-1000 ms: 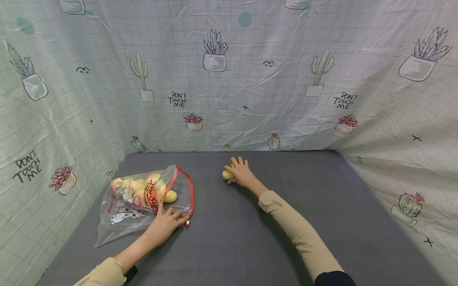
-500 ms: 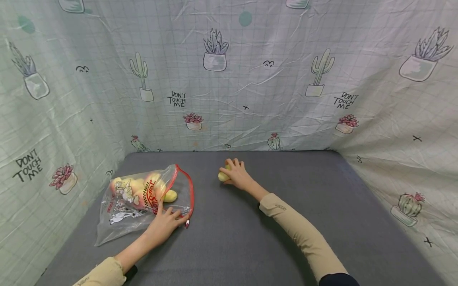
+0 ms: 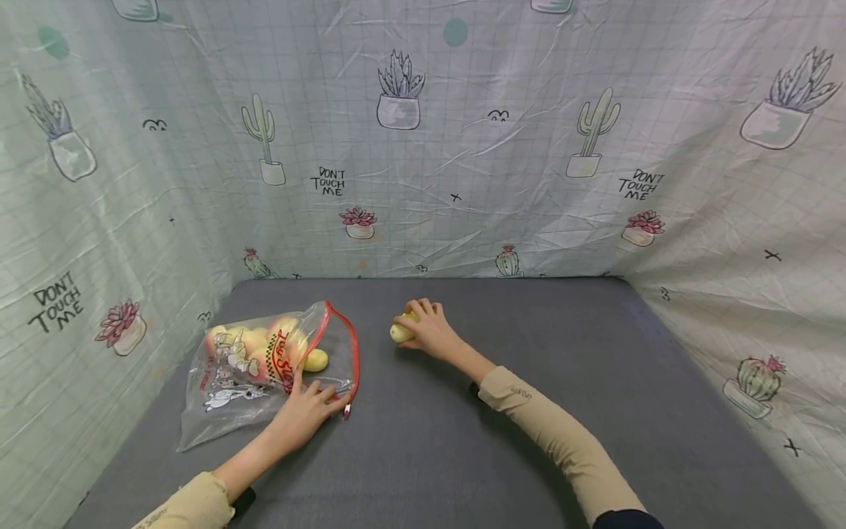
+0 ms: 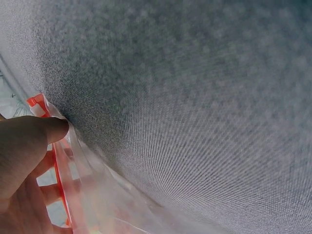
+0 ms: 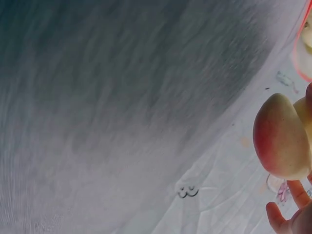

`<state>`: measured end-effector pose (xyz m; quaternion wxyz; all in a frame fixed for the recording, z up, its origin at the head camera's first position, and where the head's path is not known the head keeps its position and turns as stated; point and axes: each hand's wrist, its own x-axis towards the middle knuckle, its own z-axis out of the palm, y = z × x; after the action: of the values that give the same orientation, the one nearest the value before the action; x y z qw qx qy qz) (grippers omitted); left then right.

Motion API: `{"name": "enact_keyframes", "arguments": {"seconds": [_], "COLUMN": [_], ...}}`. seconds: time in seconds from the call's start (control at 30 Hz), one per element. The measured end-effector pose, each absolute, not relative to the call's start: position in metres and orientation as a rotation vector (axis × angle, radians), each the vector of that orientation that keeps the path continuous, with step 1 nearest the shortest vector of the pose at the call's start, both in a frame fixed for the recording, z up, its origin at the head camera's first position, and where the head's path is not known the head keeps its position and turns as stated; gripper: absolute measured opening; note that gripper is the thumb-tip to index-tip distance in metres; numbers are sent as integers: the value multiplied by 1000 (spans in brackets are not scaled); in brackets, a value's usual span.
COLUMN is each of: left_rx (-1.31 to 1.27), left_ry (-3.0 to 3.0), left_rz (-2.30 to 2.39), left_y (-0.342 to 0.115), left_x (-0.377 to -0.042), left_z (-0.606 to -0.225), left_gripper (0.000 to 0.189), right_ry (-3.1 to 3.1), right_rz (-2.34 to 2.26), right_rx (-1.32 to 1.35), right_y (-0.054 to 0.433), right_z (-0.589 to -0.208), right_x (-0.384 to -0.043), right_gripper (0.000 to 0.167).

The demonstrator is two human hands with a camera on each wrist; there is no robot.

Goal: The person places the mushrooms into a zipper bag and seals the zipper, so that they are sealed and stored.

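Note:
My left hand (image 3: 302, 413) holds the near edge of a clear plastic zip bag (image 3: 198, 430) with a red-trimmed mouth. In the left wrist view, the thumb lies outside the film (image 4: 92, 190), with fingers showing through from the other side. Several yellow, red-blushed mangoes fill the bag; one mango (image 3: 316, 360) lies just inside its mouth. To the right of that mouth, my right hand (image 3: 431, 334) grips a yellow mango (image 3: 399, 333). The right wrist view shows a red-blushed mango (image 5: 279, 139) with another yellow fruit surface beside it, partly cut off by the frame.
A dark grey cloth (image 3: 423, 455) covers the table. Light sheets printed with cacti (image 3: 456, 147) hang behind it and along both sides. The bag takes up the left part of the table.
My right hand has moved left and slightly nearer with the mango, towards the bag's mouth. The left hand and the bag stay in place.

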<state>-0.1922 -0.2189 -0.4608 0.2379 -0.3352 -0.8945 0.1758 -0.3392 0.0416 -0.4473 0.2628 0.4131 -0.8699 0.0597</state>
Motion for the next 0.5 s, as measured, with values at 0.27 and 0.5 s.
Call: {"name": "enact_keyframes", "arguments": {"seconds": [0.27,0.5], "left_rx": [-978,-993], "left_ry": [-2372,-2412], "left_rz": [380,271], "left_y": [-226,-223], "left_x": [-197,-195], "left_z": [-468,-470], "left_gripper": [38,36], "right_ry": [-2338,-2392], "right_rz": [127,160], "right_rx": [1152,1166], "right_y": [30,22], "right_z": [-447,-445], "right_x": [-326,-317], "right_gripper": [47,43]}}
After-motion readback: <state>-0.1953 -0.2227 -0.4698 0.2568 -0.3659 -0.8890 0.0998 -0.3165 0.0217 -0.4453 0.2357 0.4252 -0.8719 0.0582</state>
